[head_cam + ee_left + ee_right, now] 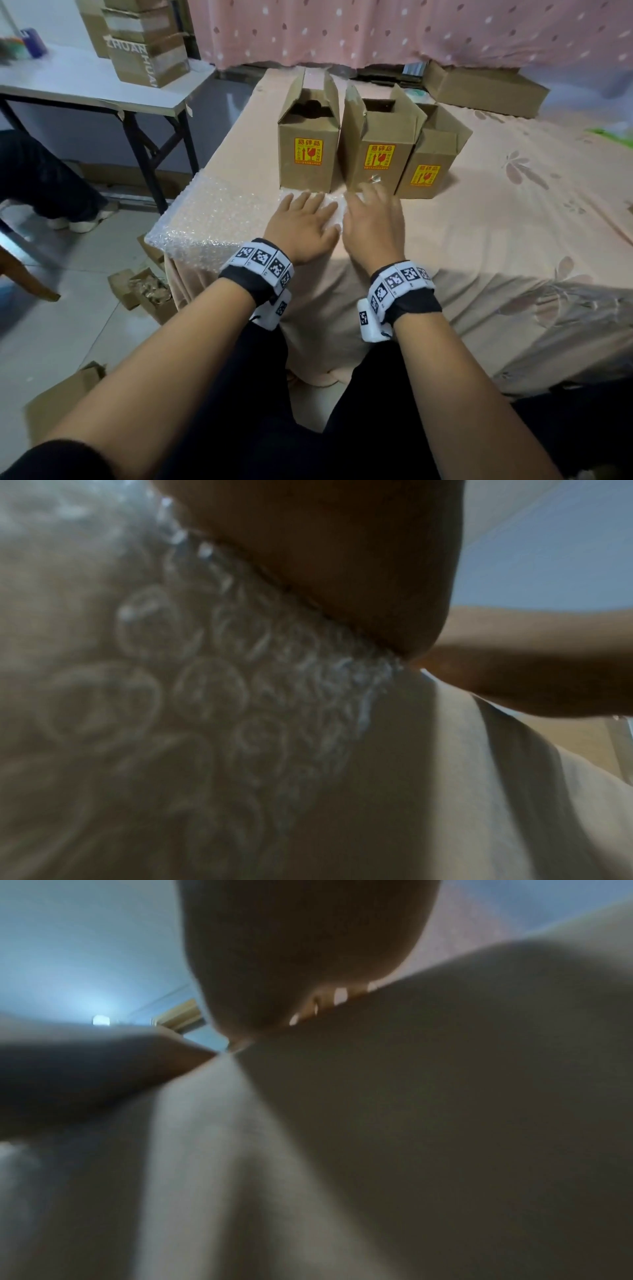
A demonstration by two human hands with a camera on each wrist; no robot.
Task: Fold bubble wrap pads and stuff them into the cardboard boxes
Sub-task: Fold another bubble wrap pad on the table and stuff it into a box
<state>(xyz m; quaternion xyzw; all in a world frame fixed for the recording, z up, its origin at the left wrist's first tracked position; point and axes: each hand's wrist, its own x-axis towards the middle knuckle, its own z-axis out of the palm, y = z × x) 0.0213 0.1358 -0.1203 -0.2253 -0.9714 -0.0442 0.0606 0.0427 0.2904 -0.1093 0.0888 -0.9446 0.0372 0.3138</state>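
Note:
A clear bubble wrap pad (209,219) lies on the peach sheet at the bed's left corner, its left part hanging past the edge. My left hand (303,222) lies flat on its right end, fingers straight and spread. My right hand (371,219) rests beside it, fingers extended toward the boxes and blurred. Three open cardboard boxes with yellow fragile stickers stand just beyond: left (308,144), middle (378,147), right (433,161). The left wrist view shows bubble wrap (212,685) under my palm (342,561); the right wrist view shows only my palm (301,947) over the sheet.
The bed (513,222) extends to the right under a flowered sheet. A flat carton (483,89) lies at the back right. A white folding table (85,85) with stacked boxes stands at left. Someone's leg and shoe (68,205) are on the floor, with carton scraps (144,291) nearby.

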